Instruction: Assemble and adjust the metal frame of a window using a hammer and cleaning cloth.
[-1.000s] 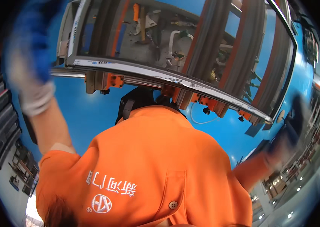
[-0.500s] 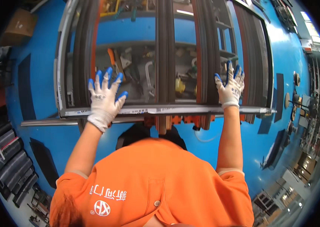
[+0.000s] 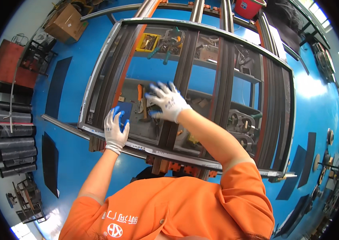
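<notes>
A large rectangular frame (image 3: 153, 151) with dark inner edges, pale film on its outer sides and see-through mesh or glass in it lies flat before me. My left hand (image 3: 116, 130), in a white glove with blue fingertips, rests at its near rail, left of the middle. The fingers are parted and slightly bent, with nothing in them. My right hand (image 3: 169, 104), gloved alike, reaches across my body over the see-through panel. Its fingers are spread and a little blurred; whether it touches the panel I cannot tell.
Beneath the frame stand metal rails with orange fittings (image 3: 177, 167) and a shelf holding tools, among them an orange-handled one (image 3: 140, 93), and a yellow bin (image 3: 147, 42). A cardboard box (image 3: 66, 24) stands far left, a red bucket (image 3: 248, 8) far right. Dark rolls (image 3: 15, 142) lie at left.
My right hand has left the near rail's right part and swung left over the panel. My left hand stays by the near rail. The view has turned and shows more of the frame's far side.
</notes>
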The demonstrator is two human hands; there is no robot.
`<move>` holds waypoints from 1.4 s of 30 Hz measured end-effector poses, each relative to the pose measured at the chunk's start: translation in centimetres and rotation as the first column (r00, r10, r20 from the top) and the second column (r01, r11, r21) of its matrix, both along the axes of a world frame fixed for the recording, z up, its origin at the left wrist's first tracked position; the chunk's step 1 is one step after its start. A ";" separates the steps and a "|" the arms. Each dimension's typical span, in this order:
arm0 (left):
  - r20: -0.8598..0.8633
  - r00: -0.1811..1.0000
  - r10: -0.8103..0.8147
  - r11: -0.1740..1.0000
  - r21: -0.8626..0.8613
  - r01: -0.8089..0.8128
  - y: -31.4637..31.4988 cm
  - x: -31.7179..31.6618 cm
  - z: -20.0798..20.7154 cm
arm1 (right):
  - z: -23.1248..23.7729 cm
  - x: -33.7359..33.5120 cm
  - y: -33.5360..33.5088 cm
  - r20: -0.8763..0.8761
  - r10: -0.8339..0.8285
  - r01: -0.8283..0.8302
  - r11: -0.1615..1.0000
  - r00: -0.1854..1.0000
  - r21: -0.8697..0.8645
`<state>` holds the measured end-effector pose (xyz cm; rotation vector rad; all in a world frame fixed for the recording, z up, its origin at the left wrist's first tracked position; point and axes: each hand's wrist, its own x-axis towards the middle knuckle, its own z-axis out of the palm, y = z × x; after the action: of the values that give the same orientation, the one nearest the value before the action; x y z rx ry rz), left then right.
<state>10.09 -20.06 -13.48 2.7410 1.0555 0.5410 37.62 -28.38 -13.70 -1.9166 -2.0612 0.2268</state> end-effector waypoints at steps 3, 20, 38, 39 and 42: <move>-0.017 0.999 0.050 0.999 0.005 -0.050 -0.3 -0.1 0.6 | 2.5 6.2 4.1 0.090 -0.342 0.342 0.939 0.935 0.014; -0.022 0.998 0.056 0.998 -0.021 -0.056 -0.7 0.7 1.7 | 0.6 11.6 10.0 0.170 -0.399 0.417 0.905 0.901 -0.088; -0.057 0.998 0.028 0.999 -0.016 -0.029 0.0 -0.5 0.2 | 0.3 23.9 -21.4 0.372 -0.882 0.948 0.213 0.290 -0.235; -0.052 0.998 0.037 0.999 -0.007 -0.038 0.1 -0.4 0.1 | 0.6 23.8 -22.0 0.358 -0.894 0.952 0.195 0.271 -0.235; -0.065 0.997 0.051 0.999 -0.015 -0.052 -0.3 -0.5 0.2 | 0.6 23.1 -23.7 0.361 -0.893 0.951 0.185 0.268 -0.249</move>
<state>9.61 -20.33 -13.31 2.7408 1.1427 0.4512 60.67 -52.04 -13.06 -3.1458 -0.4571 0.2410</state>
